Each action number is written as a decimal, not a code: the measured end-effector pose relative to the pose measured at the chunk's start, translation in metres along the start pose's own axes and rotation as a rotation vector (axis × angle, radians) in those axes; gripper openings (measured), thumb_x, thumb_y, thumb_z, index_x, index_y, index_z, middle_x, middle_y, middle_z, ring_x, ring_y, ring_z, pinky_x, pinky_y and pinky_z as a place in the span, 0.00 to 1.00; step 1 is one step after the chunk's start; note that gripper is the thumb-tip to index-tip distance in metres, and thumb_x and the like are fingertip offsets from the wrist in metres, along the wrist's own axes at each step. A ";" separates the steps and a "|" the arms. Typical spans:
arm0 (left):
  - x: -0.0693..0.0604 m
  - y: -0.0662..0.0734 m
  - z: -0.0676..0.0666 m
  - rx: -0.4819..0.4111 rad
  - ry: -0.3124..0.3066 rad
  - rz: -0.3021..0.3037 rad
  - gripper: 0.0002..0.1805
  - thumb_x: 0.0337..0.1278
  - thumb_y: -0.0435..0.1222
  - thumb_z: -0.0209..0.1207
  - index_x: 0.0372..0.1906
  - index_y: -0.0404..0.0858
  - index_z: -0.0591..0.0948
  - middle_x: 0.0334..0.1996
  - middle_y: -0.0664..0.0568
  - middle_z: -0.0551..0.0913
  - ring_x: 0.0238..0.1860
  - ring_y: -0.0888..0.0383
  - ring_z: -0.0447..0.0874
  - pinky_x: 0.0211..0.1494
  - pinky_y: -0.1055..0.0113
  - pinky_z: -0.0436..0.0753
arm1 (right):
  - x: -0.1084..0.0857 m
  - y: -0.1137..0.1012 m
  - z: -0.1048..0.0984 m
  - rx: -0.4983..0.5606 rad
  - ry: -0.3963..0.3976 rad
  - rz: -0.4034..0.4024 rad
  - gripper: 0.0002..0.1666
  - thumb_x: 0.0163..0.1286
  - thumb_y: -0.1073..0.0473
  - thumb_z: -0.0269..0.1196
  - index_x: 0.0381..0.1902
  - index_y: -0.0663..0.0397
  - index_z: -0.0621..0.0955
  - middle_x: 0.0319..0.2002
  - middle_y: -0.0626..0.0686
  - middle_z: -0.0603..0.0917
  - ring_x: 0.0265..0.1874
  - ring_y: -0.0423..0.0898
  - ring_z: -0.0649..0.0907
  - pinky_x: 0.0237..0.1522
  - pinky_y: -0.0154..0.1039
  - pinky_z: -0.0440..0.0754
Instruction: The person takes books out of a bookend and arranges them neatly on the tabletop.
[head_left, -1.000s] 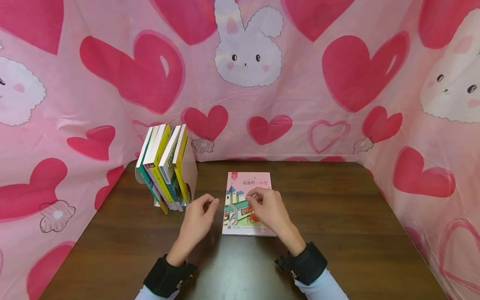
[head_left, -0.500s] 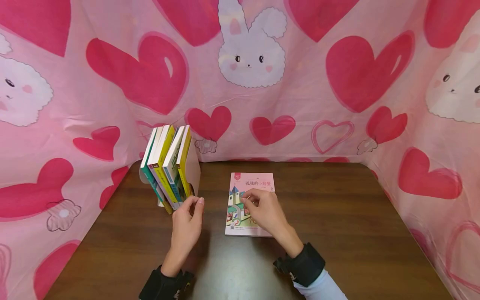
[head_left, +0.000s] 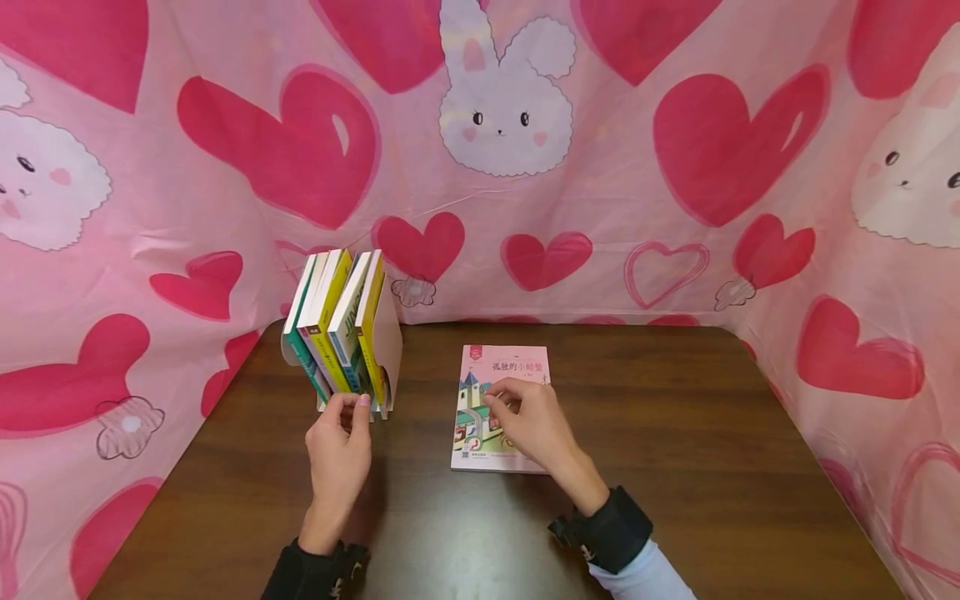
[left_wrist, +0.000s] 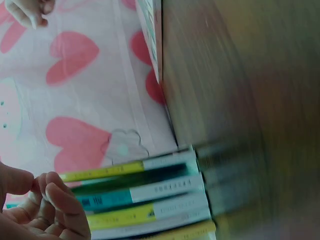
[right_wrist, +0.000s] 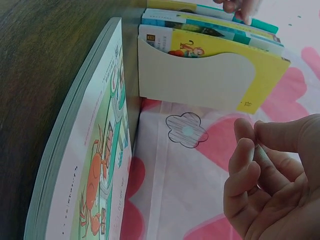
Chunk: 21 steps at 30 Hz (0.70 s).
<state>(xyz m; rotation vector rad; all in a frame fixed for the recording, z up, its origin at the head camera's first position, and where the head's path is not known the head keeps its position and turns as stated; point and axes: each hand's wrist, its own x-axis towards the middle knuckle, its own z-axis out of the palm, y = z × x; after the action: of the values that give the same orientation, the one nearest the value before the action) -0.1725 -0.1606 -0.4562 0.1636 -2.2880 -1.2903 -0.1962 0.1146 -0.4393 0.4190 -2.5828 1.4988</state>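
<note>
A pink picture book (head_left: 474, 417) with a castle and a crab on its cover lies flat on the table. My right hand (head_left: 538, 427) is over this book, thumb and index fingertips together, the fingers loosely curled around nothing; in the right wrist view a gap separates the hand from the cover. To the left, several books (head_left: 339, 333) stand upright, leaning slightly, in a white book holder (right_wrist: 195, 80). In front of their lower spines is my left hand (head_left: 339, 454), loosely curled, with nothing visible in it. Whether it touches a spine, I cannot tell.
Under everything is a dark brown wooden table (head_left: 675, 433). A pink cloth (head_left: 615, 167) printed with hearts and rabbits hangs behind the table and along both sides. Black bands (head_left: 607, 529) circle both wrists.
My left hand has moved left, from beside the pink book to in front of the standing books. The right hand has stayed over the pink book. The head view has shifted slightly.
</note>
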 end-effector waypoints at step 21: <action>0.019 -0.024 -0.023 0.127 0.193 -0.064 0.16 0.73 0.39 0.65 0.54 0.33 0.78 0.41 0.43 0.81 0.37 0.52 0.79 0.41 0.75 0.75 | 0.000 0.001 0.000 0.017 -0.004 0.006 0.04 0.73 0.61 0.70 0.43 0.48 0.90 0.27 0.51 0.87 0.21 0.42 0.82 0.18 0.34 0.74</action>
<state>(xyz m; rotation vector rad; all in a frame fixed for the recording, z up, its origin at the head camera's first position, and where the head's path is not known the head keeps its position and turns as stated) -0.1813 -0.1979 -0.4588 0.3907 -2.2138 -1.1087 -0.1964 0.1154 -0.4399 0.4163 -2.5784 1.5245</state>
